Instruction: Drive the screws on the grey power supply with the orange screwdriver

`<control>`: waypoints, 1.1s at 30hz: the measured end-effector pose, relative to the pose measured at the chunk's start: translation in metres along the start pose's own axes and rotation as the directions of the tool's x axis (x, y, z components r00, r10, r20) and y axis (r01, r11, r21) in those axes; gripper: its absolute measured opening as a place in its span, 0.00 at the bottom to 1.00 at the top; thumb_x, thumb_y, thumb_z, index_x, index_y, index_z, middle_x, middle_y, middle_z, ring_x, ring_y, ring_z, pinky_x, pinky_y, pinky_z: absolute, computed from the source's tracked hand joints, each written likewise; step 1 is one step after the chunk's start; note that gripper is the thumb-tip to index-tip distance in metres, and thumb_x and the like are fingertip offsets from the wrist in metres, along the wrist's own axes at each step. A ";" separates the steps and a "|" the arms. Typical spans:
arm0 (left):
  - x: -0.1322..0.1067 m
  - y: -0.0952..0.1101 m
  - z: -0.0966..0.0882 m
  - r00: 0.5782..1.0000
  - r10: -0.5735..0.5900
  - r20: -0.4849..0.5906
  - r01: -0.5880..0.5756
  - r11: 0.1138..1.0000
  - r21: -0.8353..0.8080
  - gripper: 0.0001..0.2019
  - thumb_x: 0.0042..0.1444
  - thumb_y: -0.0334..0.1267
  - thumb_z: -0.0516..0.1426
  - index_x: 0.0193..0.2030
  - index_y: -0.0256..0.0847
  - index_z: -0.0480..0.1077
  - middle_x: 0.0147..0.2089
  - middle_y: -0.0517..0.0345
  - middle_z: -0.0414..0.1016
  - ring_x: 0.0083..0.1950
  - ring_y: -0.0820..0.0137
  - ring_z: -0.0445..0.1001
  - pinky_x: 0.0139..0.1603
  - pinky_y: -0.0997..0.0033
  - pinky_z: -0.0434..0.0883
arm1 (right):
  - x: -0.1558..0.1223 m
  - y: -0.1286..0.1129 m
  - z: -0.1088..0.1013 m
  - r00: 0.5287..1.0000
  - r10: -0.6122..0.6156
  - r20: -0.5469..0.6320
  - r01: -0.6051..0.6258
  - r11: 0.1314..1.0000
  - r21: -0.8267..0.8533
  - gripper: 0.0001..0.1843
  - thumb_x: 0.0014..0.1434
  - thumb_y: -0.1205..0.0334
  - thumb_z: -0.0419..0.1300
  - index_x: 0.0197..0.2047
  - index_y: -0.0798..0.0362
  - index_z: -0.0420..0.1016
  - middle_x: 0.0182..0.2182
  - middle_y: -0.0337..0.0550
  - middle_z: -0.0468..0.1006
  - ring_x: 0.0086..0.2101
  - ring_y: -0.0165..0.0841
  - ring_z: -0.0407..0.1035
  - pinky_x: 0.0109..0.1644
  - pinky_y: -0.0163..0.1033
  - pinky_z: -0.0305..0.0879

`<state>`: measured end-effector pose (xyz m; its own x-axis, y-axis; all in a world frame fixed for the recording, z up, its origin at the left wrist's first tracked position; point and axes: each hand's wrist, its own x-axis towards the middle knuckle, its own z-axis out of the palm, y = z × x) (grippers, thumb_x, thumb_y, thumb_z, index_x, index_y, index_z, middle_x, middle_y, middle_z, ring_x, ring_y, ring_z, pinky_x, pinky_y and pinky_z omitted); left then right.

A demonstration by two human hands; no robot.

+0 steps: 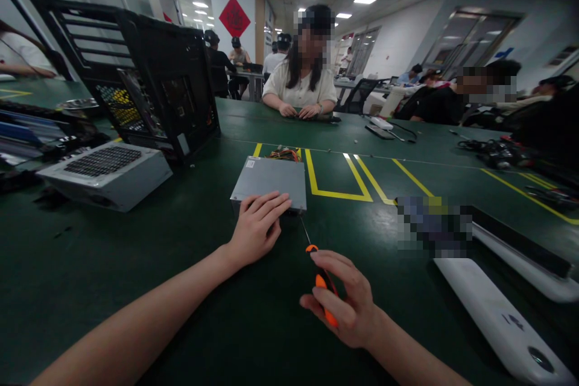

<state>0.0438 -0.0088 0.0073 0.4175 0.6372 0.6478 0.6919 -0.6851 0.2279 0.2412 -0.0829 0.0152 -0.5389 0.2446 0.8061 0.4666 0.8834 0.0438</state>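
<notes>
My left hand (257,226) lies flat, fingers together, on the near edge of a grey metal power supply box (271,180) resting on the green table. Coloured wires (284,154) stick out behind the box. My right hand (346,298) is closed round the orange handle of a screwdriver (322,280). Its thin shaft points up toward the near right corner of the box.
A second grey power supply (106,172) and an open black computer case (149,81) stand at the left. White flat devices (497,313) lie at the right. Yellow tape lines (335,184) mark the table (190,241). A person (301,81) sits across; others sit further back.
</notes>
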 end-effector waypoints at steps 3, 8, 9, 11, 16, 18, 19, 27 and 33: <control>0.000 0.001 0.002 1.000 0.017 -0.002 -0.017 0.999 0.037 0.23 0.55 0.29 0.48 0.58 0.43 0.59 0.59 0.56 0.63 0.60 0.65 0.59 0.57 0.59 0.53 | -0.002 0.001 0.001 1.000 0.001 -0.020 0.001 0.996 0.084 0.14 0.49 0.79 0.54 0.40 0.59 0.62 0.49 0.53 0.57 0.51 0.43 0.61 0.49 0.51 0.70; 0.000 0.003 0.003 0.999 0.038 -0.002 -0.037 0.996 0.076 0.22 0.55 0.29 0.48 0.58 0.44 0.59 0.59 0.58 0.62 0.60 0.67 0.58 0.58 0.60 0.53 | 0.002 0.000 0.002 0.999 0.034 -0.036 -0.033 0.999 0.031 0.11 0.49 0.77 0.54 0.37 0.58 0.63 0.47 0.53 0.59 0.51 0.45 0.61 0.46 0.52 0.71; 0.000 0.003 0.003 0.999 0.037 -0.004 -0.037 0.996 0.081 0.22 0.56 0.29 0.48 0.58 0.44 0.59 0.59 0.58 0.62 0.60 0.67 0.58 0.58 0.60 0.53 | 0.004 0.000 0.001 0.999 0.028 -0.046 -0.029 0.999 -0.020 0.10 0.49 0.76 0.56 0.36 0.57 0.63 0.46 0.52 0.60 0.49 0.43 0.62 0.45 0.50 0.72; 0.000 0.002 0.004 0.999 0.034 -0.013 -0.032 0.996 0.087 0.22 0.56 0.29 0.48 0.58 0.44 0.59 0.59 0.59 0.63 0.60 0.67 0.58 0.58 0.60 0.54 | 0.007 0.000 0.000 0.997 0.019 -0.068 -0.023 0.998 -0.062 0.10 0.49 0.75 0.58 0.35 0.57 0.64 0.43 0.49 0.61 0.46 0.40 0.64 0.42 0.46 0.74; 0.000 0.002 0.005 0.999 0.037 -0.027 -0.035 0.996 0.088 0.22 0.55 0.29 0.49 0.57 0.44 0.59 0.59 0.59 0.63 0.60 0.67 0.59 0.57 0.60 0.54 | 0.010 0.000 -0.004 0.998 -0.029 -0.049 0.029 1.000 0.008 0.11 0.49 0.79 0.53 0.37 0.59 0.64 0.45 0.53 0.60 0.49 0.44 0.63 0.47 0.51 0.71; 0.000 0.003 0.005 0.999 0.038 -0.027 -0.035 0.995 0.091 0.22 0.56 0.29 0.48 0.57 0.44 0.59 0.59 0.58 0.63 0.60 0.67 0.59 0.57 0.59 0.54 | 0.011 -0.001 -0.005 0.998 -0.007 -0.062 0.002 0.997 -0.074 0.10 0.49 0.77 0.55 0.36 0.58 0.65 0.44 0.52 0.62 0.47 0.43 0.63 0.45 0.50 0.72; 0.000 0.003 0.005 0.999 0.037 -0.025 -0.034 0.995 0.093 0.21 0.56 0.29 0.48 0.57 0.44 0.59 0.59 0.58 0.63 0.60 0.67 0.60 0.56 0.59 0.54 | 0.012 -0.001 -0.005 0.997 0.016 -0.078 -0.024 0.994 -0.104 0.10 0.49 0.76 0.56 0.36 0.56 0.65 0.42 0.50 0.63 0.45 0.41 0.65 0.43 0.47 0.73; 0.000 0.003 0.006 0.999 0.034 -0.019 -0.031 0.993 0.112 0.21 0.55 0.29 0.49 0.57 0.45 0.60 0.59 0.58 0.63 0.59 0.66 0.60 0.56 0.59 0.54 | 0.007 0.001 -0.008 0.997 -0.004 -0.078 -0.005 0.994 -0.111 0.12 0.48 0.75 0.57 0.38 0.55 0.66 0.44 0.50 0.63 0.47 0.41 0.64 0.44 0.48 0.72; 0.001 0.003 0.008 0.999 0.033 -0.027 -0.030 0.993 0.118 0.21 0.55 0.29 0.49 0.57 0.45 0.60 0.58 0.57 0.64 0.59 0.65 0.61 0.56 0.58 0.55 | 0.007 0.001 -0.010 0.993 0.080 -0.087 -0.083 0.996 -0.030 0.15 0.50 0.71 0.57 0.43 0.54 0.65 0.42 0.49 0.64 0.43 0.36 0.66 0.40 0.39 0.74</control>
<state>0.0505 -0.0075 0.0030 0.4241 0.6044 0.6744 0.7436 -0.6575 0.1215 0.2451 -0.0849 0.0268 -0.4368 0.2785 0.8554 0.5300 0.8480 -0.0054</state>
